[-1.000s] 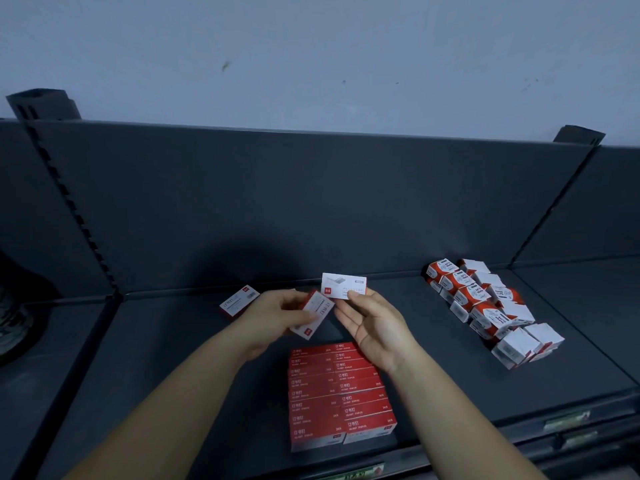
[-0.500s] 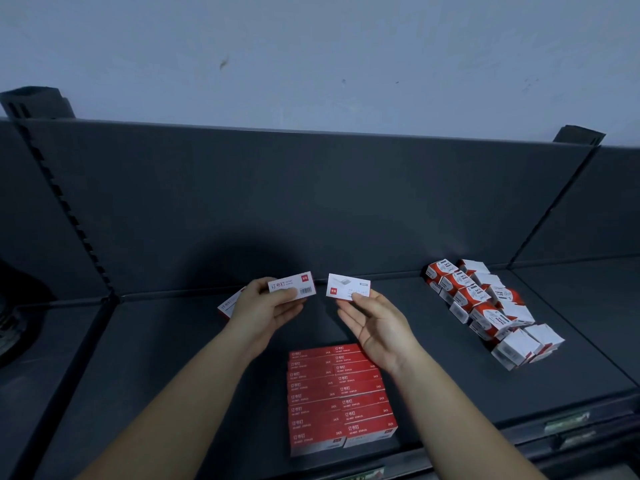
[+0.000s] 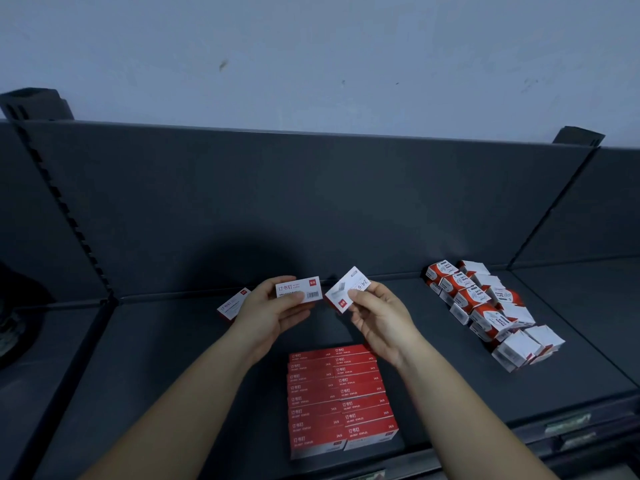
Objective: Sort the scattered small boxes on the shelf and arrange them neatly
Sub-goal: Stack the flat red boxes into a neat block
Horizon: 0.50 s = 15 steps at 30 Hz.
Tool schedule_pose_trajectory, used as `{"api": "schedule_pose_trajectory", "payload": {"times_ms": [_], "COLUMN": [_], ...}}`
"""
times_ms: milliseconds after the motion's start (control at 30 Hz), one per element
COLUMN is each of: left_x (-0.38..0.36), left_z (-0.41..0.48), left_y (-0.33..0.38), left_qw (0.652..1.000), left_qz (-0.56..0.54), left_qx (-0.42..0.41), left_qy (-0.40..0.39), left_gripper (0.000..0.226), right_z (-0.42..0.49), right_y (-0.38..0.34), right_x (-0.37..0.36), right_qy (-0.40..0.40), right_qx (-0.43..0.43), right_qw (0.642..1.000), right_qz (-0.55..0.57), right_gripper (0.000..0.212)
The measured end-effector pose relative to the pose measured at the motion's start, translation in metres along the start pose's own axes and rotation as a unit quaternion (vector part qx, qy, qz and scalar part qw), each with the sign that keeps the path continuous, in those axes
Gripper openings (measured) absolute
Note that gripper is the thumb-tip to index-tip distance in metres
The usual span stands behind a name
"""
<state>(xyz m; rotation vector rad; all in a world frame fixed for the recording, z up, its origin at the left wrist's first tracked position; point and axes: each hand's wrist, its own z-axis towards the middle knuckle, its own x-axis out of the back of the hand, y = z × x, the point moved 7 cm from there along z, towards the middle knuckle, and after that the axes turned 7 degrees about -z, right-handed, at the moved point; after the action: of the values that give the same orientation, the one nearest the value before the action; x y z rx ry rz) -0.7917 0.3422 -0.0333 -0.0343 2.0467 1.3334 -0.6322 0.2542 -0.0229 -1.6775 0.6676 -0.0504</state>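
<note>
My left hand (image 3: 268, 311) holds a white staple box (image 3: 299, 289) flat, label and barcode facing me, above the dark shelf (image 3: 173, 358). Just to its right, my right hand (image 3: 379, 317) pinches a second white and red staple box (image 3: 346, 292), tilted on a slant. Below my hands, near the shelf's front edge, lie two neat columns of red staple boxes (image 3: 341, 400). Another single staple box (image 3: 232, 304) lies on the shelf behind my left hand, partly hidden by it.
Rows of red and white paper-clip boxes (image 3: 485, 306) run diagonally on the right of the shelf. The shelf's back panel (image 3: 311, 202) rises behind. Slotted uprights (image 3: 62, 209) bound the bay at the left. Price labels (image 3: 568, 422) sit on the front lip at the right.
My left hand turned its box from a downward tilt to flat, label toward me, and raised it. My right hand rotated its box from level to slanted.
</note>
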Motion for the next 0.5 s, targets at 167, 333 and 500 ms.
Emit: {"api": "schedule_pose_trajectory", "payload": {"times_ms": [167, 333, 500], "left_x": [0.0007, -0.0024, 0.0006], "left_z": [0.0000, -0.0014, -0.0003], "left_y": [0.0002, -0.0029, -0.0008], "left_qw": [1.000, 1.000, 1.000], "left_qz": [-0.005, -0.017, -0.018], "left_qx": [-0.001, 0.012, 0.009], "left_qy": [0.001, -0.013, -0.008], "left_gripper": [0.029, 0.027, 0.032], "right_z": [0.0021, -0.0025, 0.0008], "right_y": [-0.0007, 0.0023, -0.0009], "right_x": [0.0074, -0.0011, 0.0046], "right_qy": [-0.024, -0.065, -0.025], "right_qx": [-0.028, -0.067, -0.050], "right_qw": [0.996, 0.982, 0.986], "right_qz": [-0.084, -0.162, -0.160], "right_gripper": [0.018, 0.024, 0.023]}}
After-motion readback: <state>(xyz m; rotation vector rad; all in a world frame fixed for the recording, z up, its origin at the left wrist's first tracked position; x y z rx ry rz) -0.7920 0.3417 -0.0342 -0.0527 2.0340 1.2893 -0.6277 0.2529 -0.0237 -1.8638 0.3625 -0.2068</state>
